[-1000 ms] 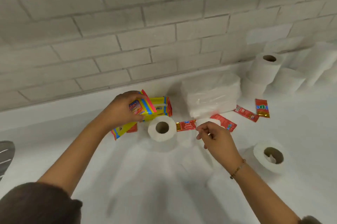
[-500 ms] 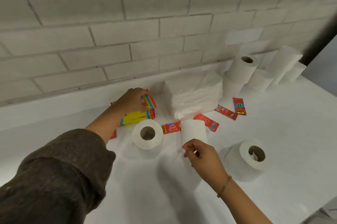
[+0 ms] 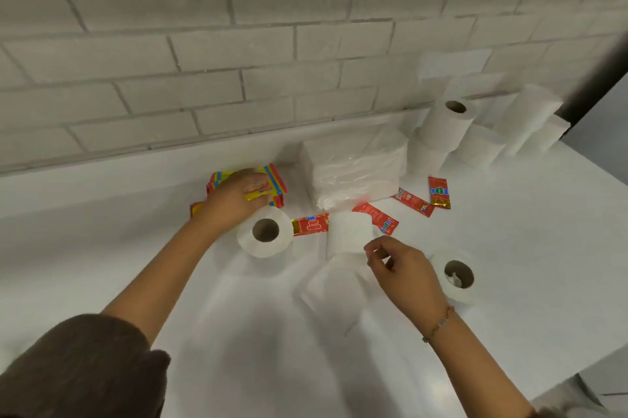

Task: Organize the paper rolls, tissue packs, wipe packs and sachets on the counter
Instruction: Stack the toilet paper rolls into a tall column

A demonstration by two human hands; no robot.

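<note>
My left hand [image 3: 238,200] lies over a stack of yellow, red and blue wipe packs [image 3: 273,179] near the wall, with the top pack between fingers and thumb. My right hand [image 3: 404,271] pinches the lower right edge of a white paper roll [image 3: 346,235], held just above the counter [image 3: 238,332]. One paper roll [image 3: 265,232] lies by my left hand, hole towards me. Another roll [image 3: 457,276] sits right of my right hand. Red sachets [image 3: 310,223] [image 3: 377,217] [image 3: 413,201] [image 3: 439,192] lie scattered in front of a stack of clear-wrapped tissue packs [image 3: 353,172].
Several paper rolls [image 3: 445,125] are stacked at the back right against the grey brick wall [image 3: 272,60]. The counter's edge [image 3: 594,363] runs along the right, with a drop beyond it.
My left hand brought the wipe pack down onto the stack near the wall. My right hand picked up a paper roll from among the sachets and holds it by its edge.
</note>
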